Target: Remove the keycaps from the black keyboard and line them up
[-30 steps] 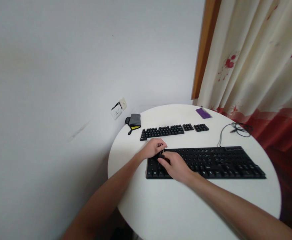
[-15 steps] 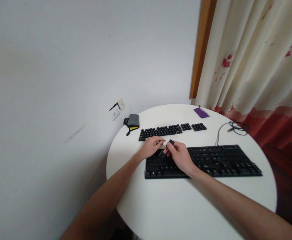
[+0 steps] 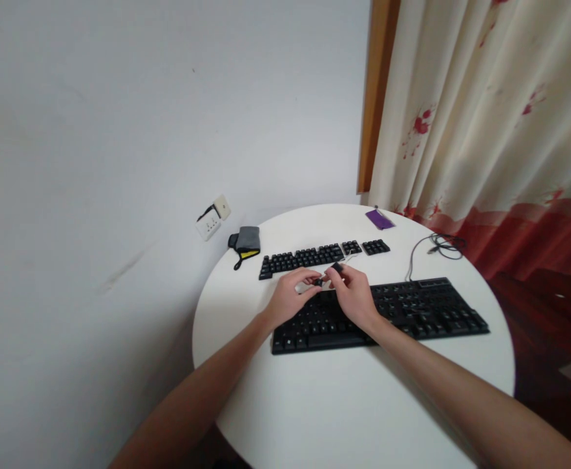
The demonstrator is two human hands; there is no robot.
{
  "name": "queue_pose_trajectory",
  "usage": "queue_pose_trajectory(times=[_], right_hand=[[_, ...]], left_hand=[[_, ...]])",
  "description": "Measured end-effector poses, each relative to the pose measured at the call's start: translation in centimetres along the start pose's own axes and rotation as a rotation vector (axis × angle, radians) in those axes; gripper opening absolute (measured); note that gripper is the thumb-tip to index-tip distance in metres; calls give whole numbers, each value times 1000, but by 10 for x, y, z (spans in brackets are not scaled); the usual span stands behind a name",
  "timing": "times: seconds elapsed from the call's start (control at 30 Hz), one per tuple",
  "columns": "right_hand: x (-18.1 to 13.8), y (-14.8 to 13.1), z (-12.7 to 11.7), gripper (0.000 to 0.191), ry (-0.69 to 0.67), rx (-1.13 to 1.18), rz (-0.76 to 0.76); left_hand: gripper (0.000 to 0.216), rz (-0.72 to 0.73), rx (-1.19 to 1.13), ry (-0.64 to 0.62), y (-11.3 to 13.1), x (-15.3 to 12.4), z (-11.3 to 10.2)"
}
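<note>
The black keyboard (image 3: 429, 312) lies on the white table, with part of its keys pulled off on the left side. Above its upper left edge, my left hand (image 3: 288, 298) pinches a small black keycap (image 3: 318, 282) between thumb and fingers. Close beside it, my right hand (image 3: 353, 294) is closed on a keycap puller (image 3: 336, 267) with a black grip and thin wire ends. One wire end sticks out toward the back; the other is near the keycap and partly hidden by fingers.
Loose keycaps (image 3: 302, 258) stand in rows behind the keyboard, with two smaller blocks to their right. A grey folded cloth (image 3: 249, 240) lies at the back left, a purple packet (image 3: 379, 219) at the back. A cable (image 3: 444, 246) coils at the right. Wall and curtain (image 3: 441, 130) border the table.
My left fingers have come to the keycap by the puller and now pinch it. The right hand has turned the puller slightly. The whole view has shifted a little to the right.
</note>
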State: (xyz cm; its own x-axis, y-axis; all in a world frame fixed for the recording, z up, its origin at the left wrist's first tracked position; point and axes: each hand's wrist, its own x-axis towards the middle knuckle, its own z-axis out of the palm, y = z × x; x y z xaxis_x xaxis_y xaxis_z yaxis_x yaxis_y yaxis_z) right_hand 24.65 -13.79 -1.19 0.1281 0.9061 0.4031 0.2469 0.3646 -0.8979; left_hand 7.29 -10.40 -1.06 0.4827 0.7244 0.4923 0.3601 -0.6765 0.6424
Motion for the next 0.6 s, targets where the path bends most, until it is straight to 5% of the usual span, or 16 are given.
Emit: queue_pose_trajectory(times=[0.3, 0.6], right_hand=[[3, 12, 2, 45, -122, 84, 144], [3, 14, 2, 45, -70, 32, 121]], left_hand=[[28, -65, 5, 9, -8, -3, 5], [23, 115, 196, -92, 2, -2, 6]])
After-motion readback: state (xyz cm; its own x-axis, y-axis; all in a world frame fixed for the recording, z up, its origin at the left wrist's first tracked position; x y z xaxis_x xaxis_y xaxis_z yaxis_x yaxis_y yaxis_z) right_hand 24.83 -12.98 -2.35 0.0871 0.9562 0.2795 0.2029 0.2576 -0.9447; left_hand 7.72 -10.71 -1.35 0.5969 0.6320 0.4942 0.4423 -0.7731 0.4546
